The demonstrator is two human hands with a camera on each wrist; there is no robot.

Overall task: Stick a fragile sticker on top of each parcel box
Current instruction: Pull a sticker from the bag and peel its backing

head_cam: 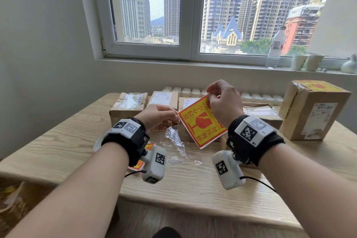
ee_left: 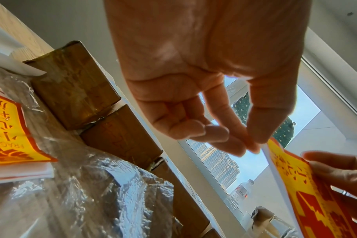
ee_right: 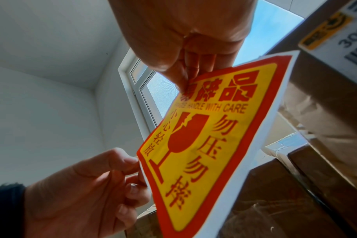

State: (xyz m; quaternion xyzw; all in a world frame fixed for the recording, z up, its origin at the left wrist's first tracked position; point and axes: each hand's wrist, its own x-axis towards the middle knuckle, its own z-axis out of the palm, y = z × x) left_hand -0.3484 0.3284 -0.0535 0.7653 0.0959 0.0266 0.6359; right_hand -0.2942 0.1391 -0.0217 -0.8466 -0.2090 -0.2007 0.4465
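I hold a yellow and red fragile sticker [head_cam: 202,121] [ee_right: 204,145] [ee_left: 316,193] on its white backing in the air above the table. My left hand [head_cam: 160,117] [ee_left: 249,143] pinches its left corner between thumb and forefinger. My right hand [head_cam: 220,100] [ee_right: 185,83] pinches the top corner, where the sticker meets the backing. Several brown parcel boxes [head_cam: 127,106] stand in a row at the back of the table behind the sticker. A taller box [head_cam: 313,110] at the right has a fragile sticker [head_cam: 316,85] on its top.
A crumpled clear plastic bag [head_cam: 175,147] lies on the wooden table [head_cam: 193,183] under my hands, with more stickers [ee_left: 8,128] in a stack by my left wrist. A water bottle [head_cam: 275,46] and cups [head_cam: 307,61] stand on the window sill.
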